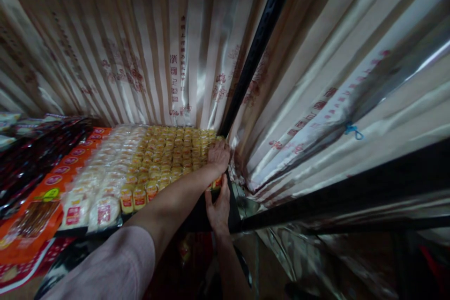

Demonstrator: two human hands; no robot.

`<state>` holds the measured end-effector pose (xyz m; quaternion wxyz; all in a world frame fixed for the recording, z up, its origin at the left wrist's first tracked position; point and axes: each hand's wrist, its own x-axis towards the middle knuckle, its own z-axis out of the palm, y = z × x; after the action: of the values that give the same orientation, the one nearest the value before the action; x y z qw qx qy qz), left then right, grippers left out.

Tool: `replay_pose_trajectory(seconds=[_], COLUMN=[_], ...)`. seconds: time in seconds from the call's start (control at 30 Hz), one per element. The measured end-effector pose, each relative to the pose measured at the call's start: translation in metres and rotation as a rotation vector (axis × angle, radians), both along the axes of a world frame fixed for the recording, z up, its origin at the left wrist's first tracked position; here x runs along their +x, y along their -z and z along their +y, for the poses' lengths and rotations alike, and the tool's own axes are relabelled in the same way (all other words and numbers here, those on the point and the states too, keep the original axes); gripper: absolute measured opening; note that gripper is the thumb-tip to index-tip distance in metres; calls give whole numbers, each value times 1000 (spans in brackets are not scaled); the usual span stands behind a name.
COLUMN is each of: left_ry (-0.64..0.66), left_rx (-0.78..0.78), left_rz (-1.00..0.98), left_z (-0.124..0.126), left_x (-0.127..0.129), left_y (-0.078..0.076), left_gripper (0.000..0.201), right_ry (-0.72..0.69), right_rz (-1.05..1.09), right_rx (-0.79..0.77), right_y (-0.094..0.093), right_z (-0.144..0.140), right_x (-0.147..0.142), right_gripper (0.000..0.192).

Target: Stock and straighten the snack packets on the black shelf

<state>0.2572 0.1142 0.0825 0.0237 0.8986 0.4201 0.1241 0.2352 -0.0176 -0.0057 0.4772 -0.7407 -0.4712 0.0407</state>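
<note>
Rows of small yellow packets [172,150] with red labels fill the right part of a black shelf [197,218]. My left hand [218,154], on an arm in a pink sleeve, lies palm down on the packets at the shelf's right end, beside a black upright post [260,42]. Its fingers curl over the packets and their tips are hidden. My right hand [218,207] reaches up from below and rests flat against the shelf's front edge, fingers apart, fingertips by a yellow-red packet [217,182] at the corner.
White round packets [101,173] lie left of the yellow ones, then orange packs [52,187] and dark red packs [31,154]. Shiny striped printed foil [158,47] covers the walls behind and to the right. A black rail [351,197] runs right from the shelf corner.
</note>
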Motion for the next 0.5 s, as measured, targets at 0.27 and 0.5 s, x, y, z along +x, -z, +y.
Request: replay_pose_trajectory(seconds=[0.27, 0.5], left_ry=[-20, 110], left_rx=[-12, -29], left_rz=[-45, -390], left_z=[-2, -45], left_x=[-2, -46], left_y=[-6, -22], left_gripper=[32, 23], right_ry=[-11, 6], right_rz=[-37, -93], right_rx=[34, 29], right_y=[1, 7], right_z=[-2, 1], right_x=[0, 6], right_gripper=[66, 66])
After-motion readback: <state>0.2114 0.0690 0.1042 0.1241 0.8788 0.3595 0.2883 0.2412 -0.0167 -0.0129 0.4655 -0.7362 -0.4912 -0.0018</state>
